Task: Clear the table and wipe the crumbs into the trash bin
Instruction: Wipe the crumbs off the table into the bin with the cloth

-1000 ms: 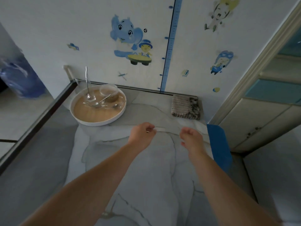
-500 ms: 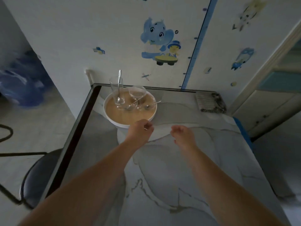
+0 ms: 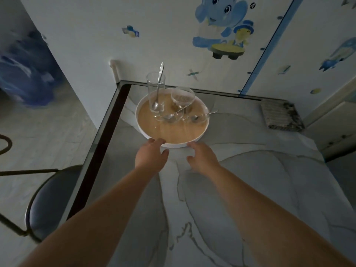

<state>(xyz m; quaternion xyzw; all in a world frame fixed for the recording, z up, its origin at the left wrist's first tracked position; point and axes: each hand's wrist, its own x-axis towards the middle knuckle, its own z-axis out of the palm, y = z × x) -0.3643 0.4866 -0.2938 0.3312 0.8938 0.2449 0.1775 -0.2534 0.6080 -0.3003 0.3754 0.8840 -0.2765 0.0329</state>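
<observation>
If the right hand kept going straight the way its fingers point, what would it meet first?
Most likely the near white rim of the round tray. The right hand sits just short of it with fingers aimed that way; whether the fingertips already touch is unclear.

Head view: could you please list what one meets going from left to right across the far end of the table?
Tall glass holding a spoon → small glass bowl → low dish with a spoon, all on the round tray → folded cloth.

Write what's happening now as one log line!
left hand: open at tray rim | right hand: open, beside rim | tall glass: upright on tray
</observation>
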